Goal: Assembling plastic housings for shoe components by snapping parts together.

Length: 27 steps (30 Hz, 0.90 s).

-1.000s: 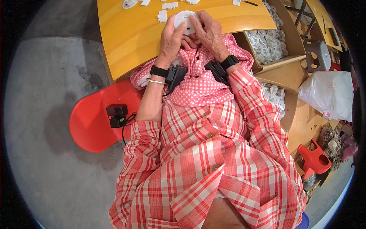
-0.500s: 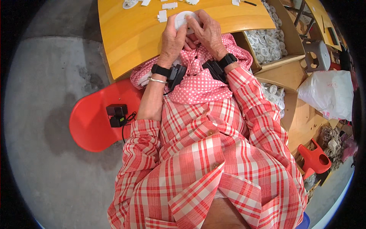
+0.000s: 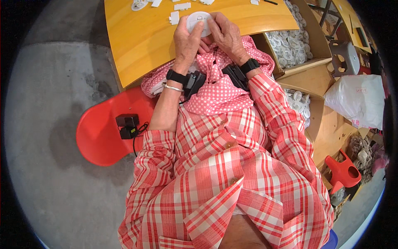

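Between both hands, above the near edge of the yellow table (image 3: pixel 145 37), I hold a round white plastic disc (image 3: pixel 195 19). My left hand (image 3: pixel 185 41) grips its left side, with the thumb lying on the face near a small raised detail. On the disc's right edge my right hand (image 3: pixel 227 37) is closed, thumb and fingers pinching it. Fingers hide part of the rim and the underside. Just left of the disc lies a small white plastic piece (image 3: pixel 174 18), and another white piece (image 3: pixel 182 6) rests farther back.
An open cardboard box (image 3: pixel 304 68) full of white round parts stands at the right, with a second box (image 3: pixel 317 112) of them nearer. A red stool (image 3: pixel 99 133) carrying a black device (image 3: pixel 127 120) is at the left. A white bag (image 3: pixel 356 101) sits far right.
My right thumb has slid off the middle of the disc to its right edge, uncovering more of the face. The disc has shifted slightly left.
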Motion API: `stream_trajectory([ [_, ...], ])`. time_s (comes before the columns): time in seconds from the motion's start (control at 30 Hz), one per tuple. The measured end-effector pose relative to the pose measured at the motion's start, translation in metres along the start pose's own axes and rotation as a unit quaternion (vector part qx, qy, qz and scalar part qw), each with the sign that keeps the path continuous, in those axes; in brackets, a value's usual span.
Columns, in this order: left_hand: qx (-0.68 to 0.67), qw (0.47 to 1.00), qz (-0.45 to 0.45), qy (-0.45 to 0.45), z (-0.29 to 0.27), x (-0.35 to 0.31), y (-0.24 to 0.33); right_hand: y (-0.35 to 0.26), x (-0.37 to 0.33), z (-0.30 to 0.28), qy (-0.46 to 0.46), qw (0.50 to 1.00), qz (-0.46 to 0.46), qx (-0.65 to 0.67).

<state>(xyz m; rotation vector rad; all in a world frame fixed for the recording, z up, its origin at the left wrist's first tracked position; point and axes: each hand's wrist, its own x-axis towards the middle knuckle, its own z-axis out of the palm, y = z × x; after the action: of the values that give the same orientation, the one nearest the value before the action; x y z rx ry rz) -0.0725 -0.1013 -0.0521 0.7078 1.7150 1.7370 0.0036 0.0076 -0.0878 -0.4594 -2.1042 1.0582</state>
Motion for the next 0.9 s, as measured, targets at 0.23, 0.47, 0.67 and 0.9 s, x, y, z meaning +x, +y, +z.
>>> stream_trajectory([
  [0.23, 0.021, 0.999, 0.026, 0.015, -0.0011, 0.0029, -0.0024, -0.0026, 0.0009, 0.0006, 0.009, 1.0, -0.001, 0.008],
  [0.47, 0.001, 1.0, 0.027, -0.008, -0.0034, 0.0002, -0.0036, -0.002, -0.0004, -0.0015, -0.017, 0.999, 0.02, 0.018],
  [0.67, -0.011, 1.0, 0.022, -0.006, -0.0032, -0.0012, -0.005, -0.0039, -0.0015, -0.0043, -0.028, 0.997, 0.046, 0.054],
  [0.9, -0.005, 1.0, 0.005, -0.012, -0.0037, 0.0015, -0.0058, -0.002, -0.0003, -0.0016, -0.025, 0.998, 0.042, 0.034],
])
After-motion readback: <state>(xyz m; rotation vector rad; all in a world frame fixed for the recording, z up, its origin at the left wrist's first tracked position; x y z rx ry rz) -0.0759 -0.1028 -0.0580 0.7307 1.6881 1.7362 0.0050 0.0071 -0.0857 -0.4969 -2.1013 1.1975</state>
